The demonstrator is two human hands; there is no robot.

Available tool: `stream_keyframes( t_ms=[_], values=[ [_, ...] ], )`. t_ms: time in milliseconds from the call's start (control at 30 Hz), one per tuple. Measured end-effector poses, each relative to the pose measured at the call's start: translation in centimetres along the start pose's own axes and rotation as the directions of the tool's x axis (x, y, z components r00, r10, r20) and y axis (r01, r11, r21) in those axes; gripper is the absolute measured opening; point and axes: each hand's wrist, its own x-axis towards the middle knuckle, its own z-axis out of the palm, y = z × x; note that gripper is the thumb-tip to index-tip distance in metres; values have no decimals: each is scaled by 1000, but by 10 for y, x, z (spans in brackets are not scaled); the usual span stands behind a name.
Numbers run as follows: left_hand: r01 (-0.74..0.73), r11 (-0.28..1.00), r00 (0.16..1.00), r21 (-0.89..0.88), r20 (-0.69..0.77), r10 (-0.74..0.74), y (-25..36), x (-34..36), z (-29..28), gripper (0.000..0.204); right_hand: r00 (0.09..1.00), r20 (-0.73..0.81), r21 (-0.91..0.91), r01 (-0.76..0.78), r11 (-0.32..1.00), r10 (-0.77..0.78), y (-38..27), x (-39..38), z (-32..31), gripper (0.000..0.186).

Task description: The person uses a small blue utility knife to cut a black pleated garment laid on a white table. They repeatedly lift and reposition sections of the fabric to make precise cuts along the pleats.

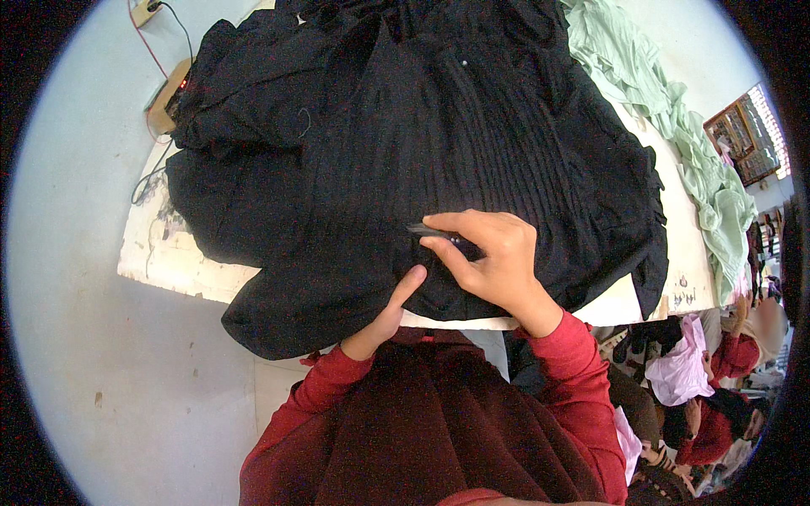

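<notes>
A large black pleated garment (pixel 371 160) lies heaped over the table, one part hanging past its front edge. My left hand (pixel 390 316) grips the near edge of this cloth, thumb on top; its other fingers are hidden by the fabric. Just above and to the right, my right hand (pixel 498 257) is closed around small dark thread snips (pixel 418 228), held between thumb and forefinger. Their tip points left, close over the pleats. Most of the tool is covered by my fingers. A loose thread (pixel 305 124) curls on the cloth farther left.
The pale table (pixel 190 270) has a worn front edge. Pale green cloth (pixel 666 110) runs along its right side. At the far left are a power strip (pixel 169 97) and dark cords. Several people sit at the lower right, near a pink cloth (pixel 682 363).
</notes>
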Motion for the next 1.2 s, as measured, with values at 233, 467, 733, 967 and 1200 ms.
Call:
stream_keyframes(
  t_ms=[233, 467, 733, 967, 1200],
  values=[
    [54, 996, 998, -77, 28, -52, -7, 0, -2, 47, 936, -24, 573, -276, 772, 353, 6, -9, 9, 21],
    [29, 945, 993, -326, 117, 10, 23, -12, -5, 46, 956, -9, 431, -261, 864, 294, -7, -25, 40, 35],
    [185, 867, 968, -462, -63, -241, 53, 2, 10, 37, 930, 75, 455, -354, 817, 361, -3, -36, 43, 33],
    [242, 761, 968, -602, 91, -235, 49, -4, 16, 33, 973, -4, 486, -200, 851, 231, -5, -23, 38, 36],
    [267, 729, 960, -630, 109, -257, 47, -11, 19, 35, 984, -46, 424, -138, 895, 174, -10, -16, 43, 37]
  ],
)
